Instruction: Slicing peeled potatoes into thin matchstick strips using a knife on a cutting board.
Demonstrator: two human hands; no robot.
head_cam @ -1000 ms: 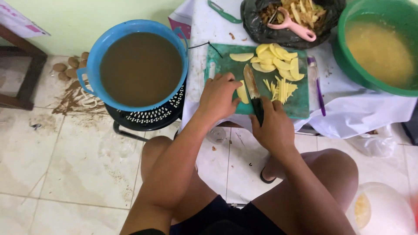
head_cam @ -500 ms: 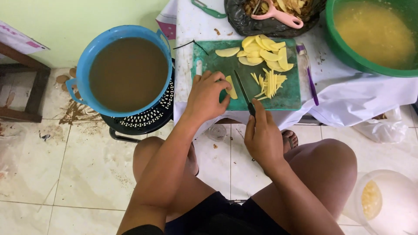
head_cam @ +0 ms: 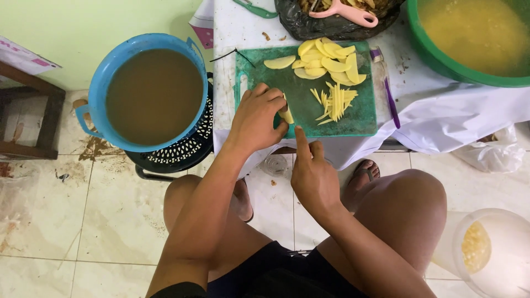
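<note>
A green cutting board [head_cam: 361,118] lies on a white-covered table. My left hand [head_cam: 256,118] presses a pale potato piece [head_cam: 286,115] onto the board's near left part. Just behind it, my right hand [head_cam: 312,171] grips a knife, index finger stretched forward along it. The blade shows only edge-on beside the potato piece and the handle is hidden in my fist. Thin potato strips [head_cam: 334,102] lie at the board's middle. Whole potato slices [head_cam: 326,58] are heaped at its far edge.
A blue basin [head_cam: 99,88] of brown water rests on a black stool [head_cam: 182,149] to the left. A green basin [head_cam: 430,55] of yellow liquid, a black bag [head_cam: 331,27] of peels with a pink peeler [head_cam: 345,12], a purple-handled tool [head_cam: 389,96], and a clear container [head_cam: 491,248] lie around.
The knife has turned from flat to edge-on and drawn back toward me. My left hand has slid over the potato piece. The view has shifted slightly.
</note>
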